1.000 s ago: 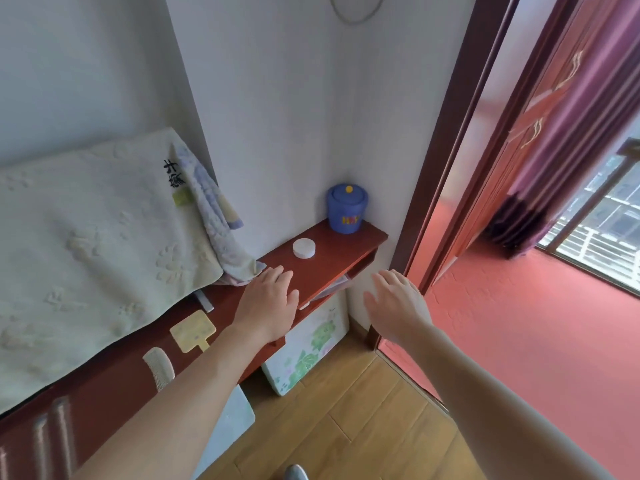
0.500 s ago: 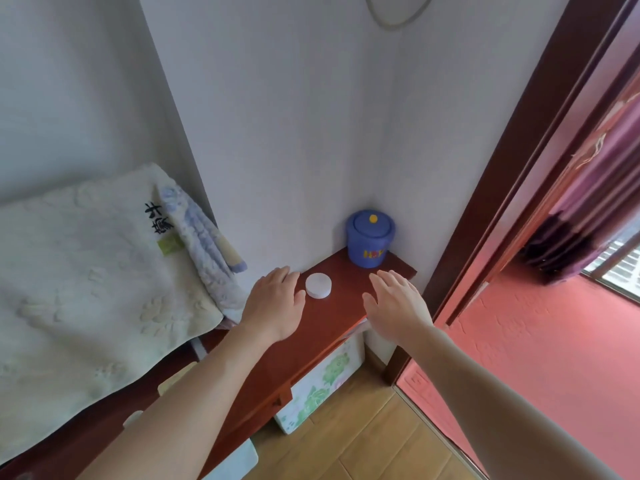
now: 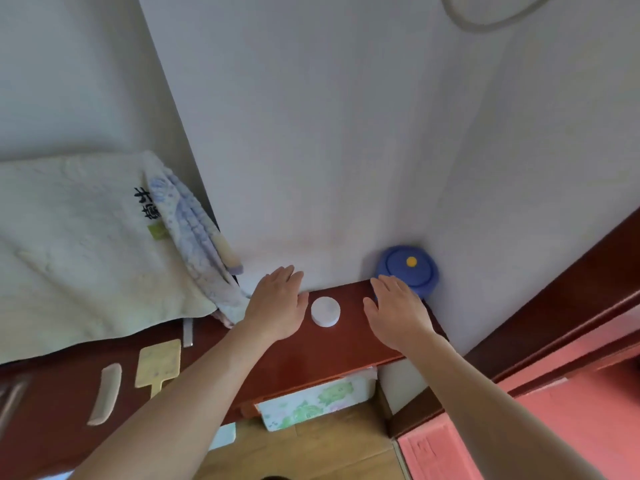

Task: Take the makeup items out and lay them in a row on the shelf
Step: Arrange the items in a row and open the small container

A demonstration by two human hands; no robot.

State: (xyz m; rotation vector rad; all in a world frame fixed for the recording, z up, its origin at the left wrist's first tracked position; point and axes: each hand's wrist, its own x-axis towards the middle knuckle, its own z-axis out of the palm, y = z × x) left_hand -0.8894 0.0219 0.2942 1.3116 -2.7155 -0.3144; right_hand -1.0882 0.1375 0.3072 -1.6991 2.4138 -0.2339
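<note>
White jar (image 3: 325, 311) sits on the shelf (image 3: 329, 355), right between both hands. Left hand (image 3: 277, 303) is flat and empty just beside it; right hand (image 3: 398, 311) is spread too, fingertips at the lidded blue pot (image 3: 412, 266) in the corner.

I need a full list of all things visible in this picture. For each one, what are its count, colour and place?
blue pot with lid: 1, blue with a yellow knob, far right end of the shelf, in the wall corner
round white jar: 1, white, on the shelf between the hands
shelf: 1, red-brown, along the wall
towel: 1, cream, left
patterned cloth: 1, blue and white, at the towel's right edge
comb: 1, cream, lower left
paddle-shaped item: 1, cream, beside the comb
flowered box: 1, white and green, under the shelf
left hand: 1, fingers straight, left of the jar
right hand: 1, fingers straight, right of the jar
</note>
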